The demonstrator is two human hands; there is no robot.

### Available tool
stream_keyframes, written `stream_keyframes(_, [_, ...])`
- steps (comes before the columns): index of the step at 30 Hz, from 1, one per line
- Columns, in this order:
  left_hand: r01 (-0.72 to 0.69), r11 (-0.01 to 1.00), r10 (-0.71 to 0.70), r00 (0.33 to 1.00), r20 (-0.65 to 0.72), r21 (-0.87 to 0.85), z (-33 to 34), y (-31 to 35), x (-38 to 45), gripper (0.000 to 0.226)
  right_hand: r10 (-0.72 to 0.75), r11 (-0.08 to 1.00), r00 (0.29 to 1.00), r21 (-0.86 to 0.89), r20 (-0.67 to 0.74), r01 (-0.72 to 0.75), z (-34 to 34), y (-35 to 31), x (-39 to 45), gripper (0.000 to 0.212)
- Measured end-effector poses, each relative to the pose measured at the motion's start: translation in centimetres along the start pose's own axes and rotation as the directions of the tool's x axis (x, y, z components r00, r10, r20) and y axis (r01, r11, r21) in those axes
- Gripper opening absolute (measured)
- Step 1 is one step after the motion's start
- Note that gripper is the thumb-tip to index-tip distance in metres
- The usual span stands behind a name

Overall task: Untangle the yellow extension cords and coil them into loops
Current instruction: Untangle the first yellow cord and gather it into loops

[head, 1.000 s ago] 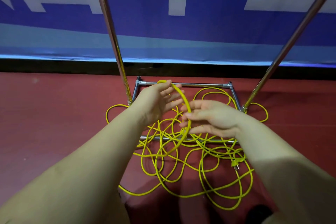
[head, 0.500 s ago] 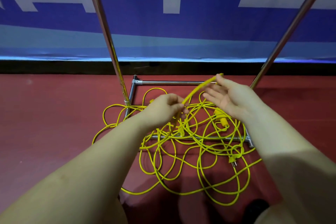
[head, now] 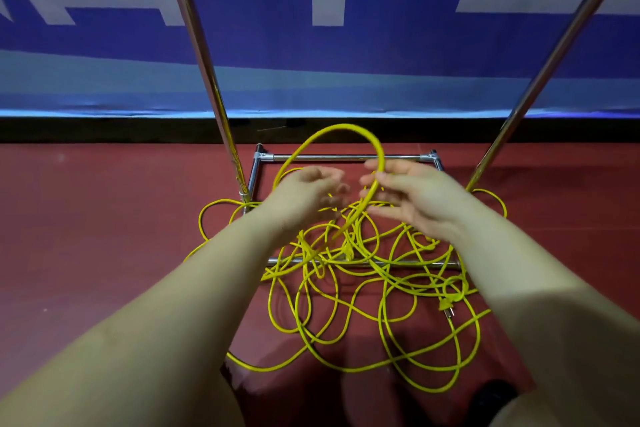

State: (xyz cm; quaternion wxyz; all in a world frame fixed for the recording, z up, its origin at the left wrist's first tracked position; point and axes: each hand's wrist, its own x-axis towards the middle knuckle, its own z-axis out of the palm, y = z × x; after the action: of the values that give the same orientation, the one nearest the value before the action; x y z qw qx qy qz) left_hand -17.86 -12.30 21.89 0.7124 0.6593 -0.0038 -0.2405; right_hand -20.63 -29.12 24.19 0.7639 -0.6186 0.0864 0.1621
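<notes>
Head view: right hand pinches the cord where a raised arch comes down; left hand, fingers loosely curled, holds nothing I can make out. From the grip, the arch runs to 11 o'clock; the tangle lies on the floor toward 6.

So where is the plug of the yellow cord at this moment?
In the head view the plug lies on the red floor at lower right, beside the right forearm, just in front of the rack's near bar.
</notes>
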Motion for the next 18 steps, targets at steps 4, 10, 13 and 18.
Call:
stream_keyframes(4, [-0.14, 0.863, 0.065, 0.984, 0.168, 0.485, 0.8, -1.2, -0.5, 0.01, -0.06, 0.958, 0.979, 0.265, -0.195, 0.112, -1.2, -1.5, 0.4, 0.017])
stream_keyframes(10, [-0.151, 0.736, 0.035, 0.982, 0.186, 0.66, 1.1, -1.4, -0.7, 0.019, -0.047, 0.902, 0.94, 0.39, -0.338, 0.185, -2.6, -2.1, 0.4, 0.01])
stream_keyframes(13, [-0.044, 0.935, -0.003, 0.991, 0.131, 0.353, 1.1, -0.5, -0.8, 0.011, 0.054, 0.981, 0.976, 0.193, -0.213, -0.012, -2.2, -0.9, 0.2, 0.007])
stream_keyframes(18, [0.02, 0.969, -0.02, 1.0, 0.003, -0.248, 0.9, 0.7, -0.3, 0.013, 0.25, 0.899, 0.962, -0.397, 0.113, -0.187, -0.3, 1.0, -0.7, 0.017])
